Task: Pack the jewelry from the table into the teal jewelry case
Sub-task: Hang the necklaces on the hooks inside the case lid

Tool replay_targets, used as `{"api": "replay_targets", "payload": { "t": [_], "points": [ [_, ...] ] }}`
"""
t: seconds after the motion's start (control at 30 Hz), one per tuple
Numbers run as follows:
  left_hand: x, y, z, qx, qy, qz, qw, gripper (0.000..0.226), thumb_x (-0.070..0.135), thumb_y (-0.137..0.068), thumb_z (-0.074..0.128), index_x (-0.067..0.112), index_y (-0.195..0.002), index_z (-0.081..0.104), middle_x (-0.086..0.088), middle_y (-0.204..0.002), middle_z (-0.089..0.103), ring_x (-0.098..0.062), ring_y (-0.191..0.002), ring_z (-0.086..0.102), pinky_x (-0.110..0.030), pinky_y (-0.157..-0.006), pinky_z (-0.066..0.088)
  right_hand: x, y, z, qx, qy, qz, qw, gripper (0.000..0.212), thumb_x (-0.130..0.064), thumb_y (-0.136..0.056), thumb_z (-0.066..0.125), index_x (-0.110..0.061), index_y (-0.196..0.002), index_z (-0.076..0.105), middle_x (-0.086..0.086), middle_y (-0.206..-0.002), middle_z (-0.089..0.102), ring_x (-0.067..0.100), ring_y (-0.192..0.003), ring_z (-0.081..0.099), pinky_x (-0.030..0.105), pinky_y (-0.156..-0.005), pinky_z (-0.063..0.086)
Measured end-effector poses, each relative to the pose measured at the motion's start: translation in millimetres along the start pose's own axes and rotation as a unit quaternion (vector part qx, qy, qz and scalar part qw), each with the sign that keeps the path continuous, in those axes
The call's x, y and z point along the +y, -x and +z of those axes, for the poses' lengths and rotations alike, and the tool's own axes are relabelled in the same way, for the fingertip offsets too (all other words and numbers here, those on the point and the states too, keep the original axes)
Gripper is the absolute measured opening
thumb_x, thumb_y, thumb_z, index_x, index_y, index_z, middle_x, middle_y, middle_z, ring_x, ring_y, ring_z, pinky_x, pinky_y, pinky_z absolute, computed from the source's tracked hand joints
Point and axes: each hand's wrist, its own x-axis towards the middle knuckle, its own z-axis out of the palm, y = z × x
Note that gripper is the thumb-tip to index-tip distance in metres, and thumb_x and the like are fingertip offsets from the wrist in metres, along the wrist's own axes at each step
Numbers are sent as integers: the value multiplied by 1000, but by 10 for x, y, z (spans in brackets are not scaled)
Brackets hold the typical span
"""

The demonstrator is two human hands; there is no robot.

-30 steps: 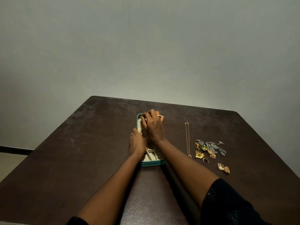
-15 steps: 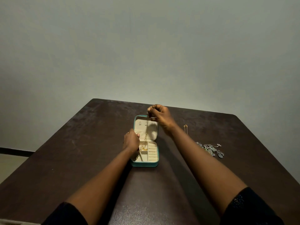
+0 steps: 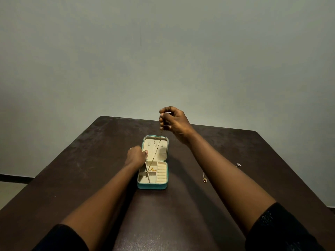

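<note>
- The right hand (image 3: 174,122) is hovering at upper centre of the frame, above the far edge of the worktop (image 3: 90,169), with its forearm stretching in from the lower right.
- Its grip is closing in a curled pinch on the top end of a thin gold chain (image 3: 156,151).
- The chain is hanging down and leftward from that pinch, crossing the cream lining of the upright lid (image 3: 163,153); its lower end is trailing into the middle compartments of the teal jewelry case (image 3: 152,186).
- The left hand (image 3: 136,156) is reaching in from the lower left, its grip pinching the lid's left edge, thumb lying on the lining.
- The case is sitting at centre frame, directly below the right hand and just right of the left.
- A small gold piece (image 3: 153,169) is lying in a compartment beside the chain's end.
- A second necklace (image 3: 204,179) and a small silver piece (image 3: 238,164) are showing on the worktop at right, partly hidden by the right forearm.
- Bare dark worktop is spreading out left of the case and in front of it.
</note>
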Motion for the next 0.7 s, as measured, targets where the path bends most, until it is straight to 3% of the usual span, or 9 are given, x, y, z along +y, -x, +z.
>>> {"api": "replay_targets", "payload": {
  "t": [0.07, 0.13, 0.23, 0.3, 0.33, 0.43, 0.7],
  "points": [
    [84, 52, -64, 58, 11, 30, 998, 36, 26, -98, 44, 0, -122, 52, -20, -125, 56, -33, -118, 51, -41, -95, 44, -30, 1, -2, -9, 7, 6, 1000, 14, -3, -95, 45, -6, -107, 53, 6, -72, 54, 13, -60, 51, 22, -52, 47],
    [207, 133, -146, 75, 131, 72, 986, 39, 28, -99, 40, 5, -128, 53, -15, -126, 58, -29, -119, 52, -37, -97, 42, -53, 3, 2, -11, 5, 8, 1000, 19, -3, -94, 46, -6, -112, 53, 6, -73, 56, 12, -59, 51, 20, -49, 43],
    [442, 317, -257, -18, 406, 142, 903, 38, 37, -99, 36, 17, -118, 61, -7, -107, 68, -21, -107, 63, -33, -92, 47, -109, 18, 9, -3, 6, 10, 1000, 23, -1, -93, 46, -4, -114, 54, 6, -77, 60, 10, -59, 51, 20, -50, 41],
    [589, 415, -308, -67, 502, 165, 846, 35, 36, -99, 36, 16, -108, 63, -5, -93, 69, -15, -87, 67, -26, -81, 53, -152, 31, 13, 5, 15, 9, 1000, 23, 1, -92, 43, -3, -111, 56, 6, -77, 60, 10, -59, 52, 21, -53, 46],
    [652, 453, -331, -69, 518, 172, 835, 34, 34, -99, 37, 13, -103, 63, -5, -85, 68, -13, -76, 66, -22, -73, 54, -175, 39, 11, 11, 22, 9, 1000, 22, 2, -91, 42, -2, -107, 58, 6, -76, 59, 10, -59, 52, 20, -53, 47],
    [775, 491, -360, -51, 514, 178, 837, 24, 24, -99, 43, 10, -100, 62, -5, -76, 60, -11, -63, 55, -21, -62, 48, -256, 64, -8, 35, 16, 4, 999, 23, 2, -89, 40, -3, -94, 62, 5, -73, 59, 10, -57, 49, 19, -49, 42],
    [697, 448, -245, -72, 470, 121, 871, 21, 1, -97, 40, 0, -108, 59, -3, -78, 59, -10, -67, 54, -12, -51, 45, -520, 116, -213, 89, -79, -1, 993, 11, 5, -82, 60, -5, -83, 65, 6, -69, 64, 6, -48, 45, 15, -43, 28]
  ]
}}
